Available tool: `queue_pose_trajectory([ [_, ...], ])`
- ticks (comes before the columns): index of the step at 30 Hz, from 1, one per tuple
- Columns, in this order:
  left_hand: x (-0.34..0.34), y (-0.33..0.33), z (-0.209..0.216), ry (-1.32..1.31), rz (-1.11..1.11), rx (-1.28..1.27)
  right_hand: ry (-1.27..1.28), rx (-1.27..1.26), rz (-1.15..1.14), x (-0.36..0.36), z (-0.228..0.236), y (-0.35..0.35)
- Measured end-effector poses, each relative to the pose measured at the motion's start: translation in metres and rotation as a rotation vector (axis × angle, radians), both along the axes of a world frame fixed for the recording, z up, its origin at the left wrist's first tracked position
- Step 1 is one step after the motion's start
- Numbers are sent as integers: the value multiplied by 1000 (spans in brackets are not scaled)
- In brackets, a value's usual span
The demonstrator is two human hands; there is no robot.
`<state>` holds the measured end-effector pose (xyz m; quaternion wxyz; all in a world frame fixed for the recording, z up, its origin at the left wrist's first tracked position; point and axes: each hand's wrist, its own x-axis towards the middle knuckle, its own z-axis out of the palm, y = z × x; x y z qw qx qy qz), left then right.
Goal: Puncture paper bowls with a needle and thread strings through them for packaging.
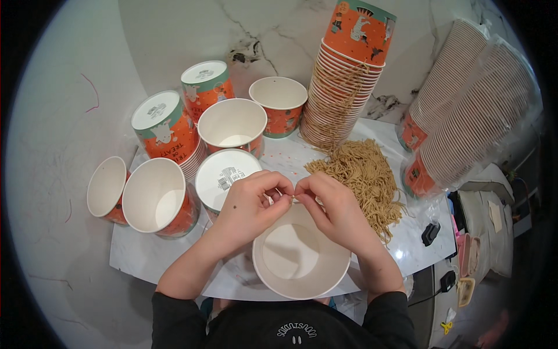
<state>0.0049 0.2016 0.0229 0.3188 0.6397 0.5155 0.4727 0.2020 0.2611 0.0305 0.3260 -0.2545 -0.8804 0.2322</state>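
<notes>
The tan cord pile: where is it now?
In the head view, the tan cord pile lies right of centre, between the right hand and the wrapped cup stacks.

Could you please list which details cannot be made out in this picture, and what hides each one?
- Head view: what, if anything, the left hand and right hand pinch; too small, partly covered by their fingers.
- Head view: outer wall of the near open tub; hidden below its rim.
- Head view: inside of the upside-down tub by the left hand; its base covers it.
</notes>
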Motion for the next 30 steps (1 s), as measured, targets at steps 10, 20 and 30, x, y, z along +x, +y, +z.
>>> queue_pose_trajectory([
  [10,0,2,-3,-29,26,-19,83,-113,14,-2,-7,6],
  [20,0,3,-5,-35,41,-78,6,-188,-44,-2,-3,2],
  [30,1,2,-11,-49,77,-67,18,-106,-10,-2,-5,1],
])
